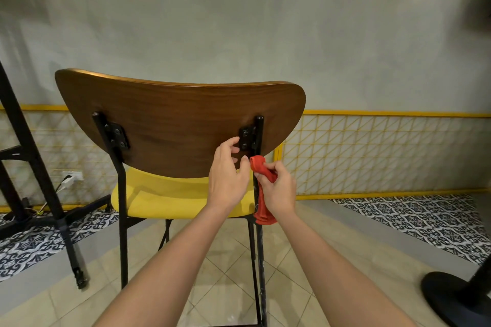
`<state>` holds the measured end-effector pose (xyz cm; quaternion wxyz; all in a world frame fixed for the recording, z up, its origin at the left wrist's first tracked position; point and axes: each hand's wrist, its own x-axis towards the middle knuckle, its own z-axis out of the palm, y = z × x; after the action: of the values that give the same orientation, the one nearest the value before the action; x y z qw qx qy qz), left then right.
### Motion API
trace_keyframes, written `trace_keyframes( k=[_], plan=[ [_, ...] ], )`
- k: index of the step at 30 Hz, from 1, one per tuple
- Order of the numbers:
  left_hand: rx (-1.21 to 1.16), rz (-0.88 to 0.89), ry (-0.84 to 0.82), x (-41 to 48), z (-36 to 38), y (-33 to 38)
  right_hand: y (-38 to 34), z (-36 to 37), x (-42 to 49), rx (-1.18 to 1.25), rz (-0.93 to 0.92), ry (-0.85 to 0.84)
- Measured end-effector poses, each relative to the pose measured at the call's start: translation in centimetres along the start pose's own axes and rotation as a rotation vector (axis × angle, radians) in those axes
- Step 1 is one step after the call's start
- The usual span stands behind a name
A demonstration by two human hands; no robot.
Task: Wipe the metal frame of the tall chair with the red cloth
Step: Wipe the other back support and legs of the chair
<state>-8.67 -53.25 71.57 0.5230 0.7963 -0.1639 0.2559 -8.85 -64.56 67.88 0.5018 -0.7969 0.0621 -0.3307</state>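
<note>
The tall chair stands in front of me, its back toward me, with a brown wooden backrest (180,117), a yellow seat (162,196) and a black metal frame (122,220). My right hand (279,191) grips the red cloth (261,194) against the frame's right upright (259,130), just below the backrest; the cloth's tail hangs down along the post. My left hand (227,175) sits right beside it, fingers loosely curled and touching the backrest near the right black bracket (245,137).
A black table stand (39,180) with splayed feet rises at the left, cables and a wall socket (73,176) behind it. A round black base (451,297) sits at the lower right. A grey wall with yellow lattice panelling (385,154) runs behind the chair.
</note>
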Motion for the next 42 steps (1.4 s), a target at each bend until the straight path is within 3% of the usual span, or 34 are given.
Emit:
trace_keyframes(
  k=[9, 17, 22, 27, 35, 42],
  plan=[
    [-0.017, -0.03, 0.006, 0.0, 0.4, -1.1, -3.1, 0.1, 0.6, 0.061, -0.239, 0.185],
    [0.0, -0.057, -0.017, -0.3, 0.2, -2.0, -0.3, 0.5, -0.4, -0.364, -0.275, 0.01],
    [0.004, -0.043, -0.017, -0.3, 0.3, -2.2, -1.8, 0.7, -0.2, -0.303, -0.432, 0.19],
    [0.004, -0.057, -0.018, -0.3, 0.5, -2.1, -1.3, 0.5, 0.5, -0.439, -0.548, 0.169],
    [0.053, -0.125, -0.094, -1.4, 0.7, -3.2, 0.8, 0.1, -0.6, -0.599, -0.43, -0.091],
    [0.045, -0.108, -0.097, -1.1, 0.9, -3.1, 0.3, 0.1, -0.3, -0.405, -0.49, 0.124]
  ],
)
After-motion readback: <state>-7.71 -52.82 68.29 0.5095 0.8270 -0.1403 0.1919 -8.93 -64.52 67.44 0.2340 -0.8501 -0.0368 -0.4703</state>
